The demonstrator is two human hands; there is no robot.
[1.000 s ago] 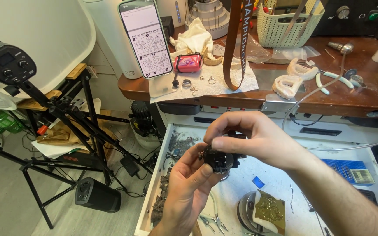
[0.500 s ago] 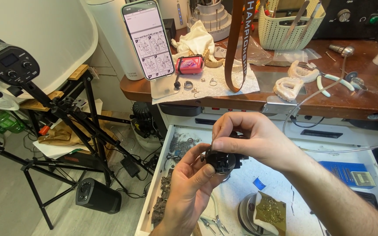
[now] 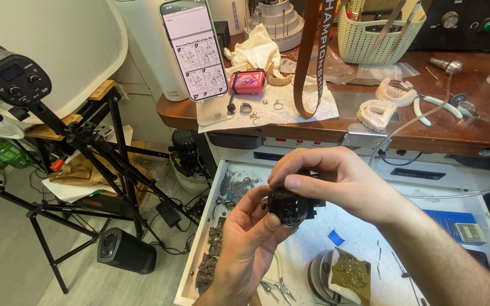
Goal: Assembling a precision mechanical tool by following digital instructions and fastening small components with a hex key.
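Note:
A small black round mechanical part (image 3: 289,207) sits between both of my hands, held over an open white drawer (image 3: 364,255). My left hand (image 3: 245,243) cups it from below, thumb pressed on its front. From above, my right hand (image 3: 336,181) curls over its top with the fingers closed around its upper edge. Most of the part is hidden by my fingers.
On the wooden bench (image 3: 404,122) are a propped phone (image 3: 195,48), a red tin (image 3: 248,81), small rings on paper (image 3: 267,105), white dental casts (image 3: 389,99), a woven basket (image 3: 381,25) and a hanging brown strap (image 3: 310,56). A light on a black tripod (image 3: 58,141) and a black speaker (image 3: 126,252) stand left.
Both hands and the black part have stayed almost in place, with only slight shifts of the fingers. The view has drifted a little.

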